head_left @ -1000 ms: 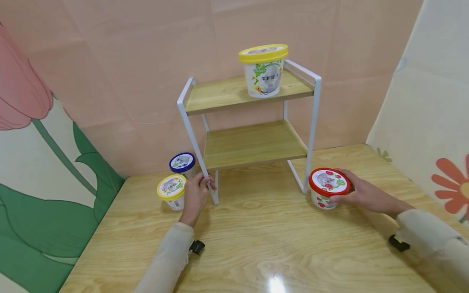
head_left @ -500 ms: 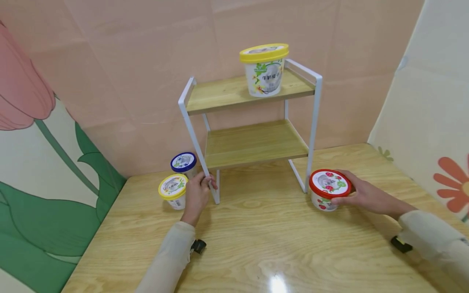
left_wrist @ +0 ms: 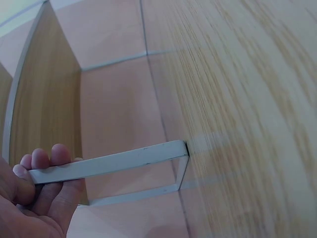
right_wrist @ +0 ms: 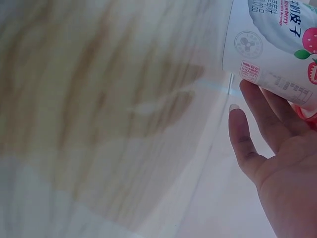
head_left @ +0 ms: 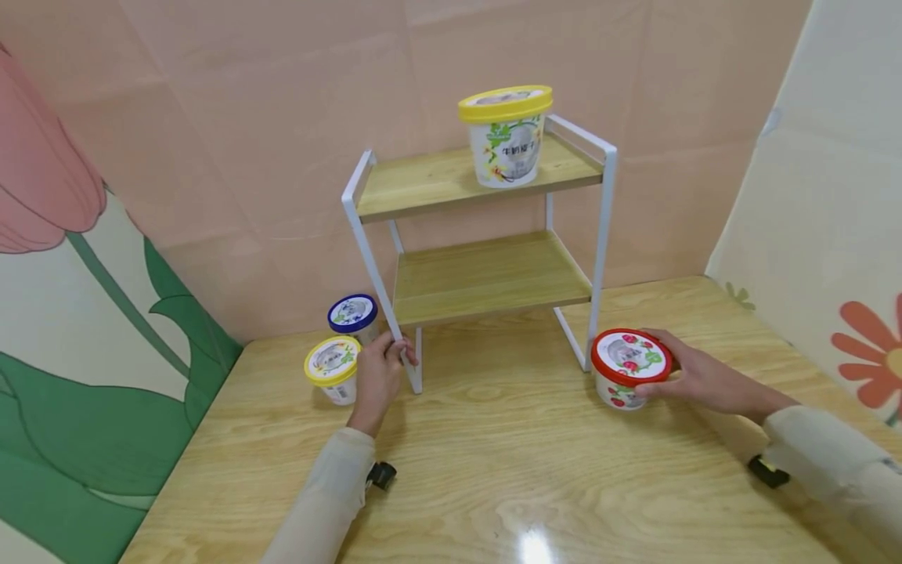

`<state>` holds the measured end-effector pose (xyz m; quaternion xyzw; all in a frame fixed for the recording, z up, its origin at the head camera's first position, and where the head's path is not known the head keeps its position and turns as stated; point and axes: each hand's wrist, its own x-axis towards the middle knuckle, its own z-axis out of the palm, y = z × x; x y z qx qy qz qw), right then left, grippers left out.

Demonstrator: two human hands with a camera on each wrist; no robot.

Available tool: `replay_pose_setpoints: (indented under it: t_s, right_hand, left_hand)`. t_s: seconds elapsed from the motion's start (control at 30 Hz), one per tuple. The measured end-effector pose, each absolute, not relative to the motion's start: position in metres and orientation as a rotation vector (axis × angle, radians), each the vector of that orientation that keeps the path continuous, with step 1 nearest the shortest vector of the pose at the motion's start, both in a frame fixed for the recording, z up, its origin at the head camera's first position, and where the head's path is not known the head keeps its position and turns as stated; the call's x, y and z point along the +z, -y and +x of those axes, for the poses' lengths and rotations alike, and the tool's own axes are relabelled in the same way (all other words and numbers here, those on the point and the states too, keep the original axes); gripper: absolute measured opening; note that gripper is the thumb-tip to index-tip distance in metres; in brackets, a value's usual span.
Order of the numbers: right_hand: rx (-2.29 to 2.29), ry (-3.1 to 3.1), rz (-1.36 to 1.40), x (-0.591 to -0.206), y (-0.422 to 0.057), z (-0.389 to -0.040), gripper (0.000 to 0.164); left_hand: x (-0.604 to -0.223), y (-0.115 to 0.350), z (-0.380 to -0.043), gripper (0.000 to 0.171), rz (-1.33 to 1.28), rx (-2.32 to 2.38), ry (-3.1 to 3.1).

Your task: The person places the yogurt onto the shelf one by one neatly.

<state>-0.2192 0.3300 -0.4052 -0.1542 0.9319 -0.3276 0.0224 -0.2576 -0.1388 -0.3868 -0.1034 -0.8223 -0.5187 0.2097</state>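
My left hand (head_left: 378, 380) grips the lower front left leg of a two-tier shelf with a white metal frame (head_left: 604, 227) and wooden boards. In the left wrist view its fingers curl round the flat white leg (left_wrist: 114, 161), just above the foot. Just outside the front right leg, my right hand (head_left: 698, 380) holds a red-lidded strawberry tub (head_left: 629, 356) from the right, thumb in front and fingers behind. The right wrist view shows fingertips against the white side of this tub (right_wrist: 277, 54), with one finger held apart from it.
A yellow-lidded tub (head_left: 331, 360) and a blue-lidded tub (head_left: 352, 312) stand left of the shelf, close to my left hand. Another yellow-lidded tub (head_left: 506, 145) sits on the top board. The wooden table (head_left: 493, 470) meets a pink backdrop (head_left: 232, 157) behind.
The red-lidded tub in my right hand has shifted slightly towards me and tilted a little. My left hand keeps its grip on the shelf leg.
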Motion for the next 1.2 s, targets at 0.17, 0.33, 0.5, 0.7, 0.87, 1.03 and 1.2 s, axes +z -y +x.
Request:
replay_pose_setpoints:
  t_s: [0.17,0.33,0.5,0.7,0.87,1.03,1.2]
  right_hand:
    - [-1.001,-2.919,-0.513,-0.407,-0.327,-0.220,0.088]
    - [-1.025,-2.891,-0.561,-0.410,-0.320,-0.225,0.088]
    - [-1.003,-2.910,-0.572,-0.411,-0.319,-0.224,0.087]
    - [-1.021,-2.885,-0.584,-0.409,-0.315,-0.220,0.086]
    - [-1.032,-2.883,-0.614,-0.408,-0.309,-0.218,0.086]
    - [-1.011,-2.917,-0.638,-0.408,-0.307,-0.217,0.085]
    - [-0.980,-2.957,-0.642,-0.408,-0.307,-0.216,0.084]
  left_hand:
    - [-0.387,0.140,-0.257,0.022,-0.295,-1.444,2.281]
    - [-0.387,0.144,-0.255,0.021,-0.263,-1.424,2.263]
    - [-0.386,0.144,-0.254,0.021,-0.282,-1.458,2.264]
    - [-0.386,0.142,-0.256,0.022,-0.277,-1.445,2.276]
    - [-0.387,0.140,-0.257,0.021,-0.273,-1.436,2.278]
    - [-0.388,0.138,-0.257,0.021,-0.276,-1.424,2.278]
    - [-0.387,0.137,-0.258,0.021,-0.283,-1.421,2.282]
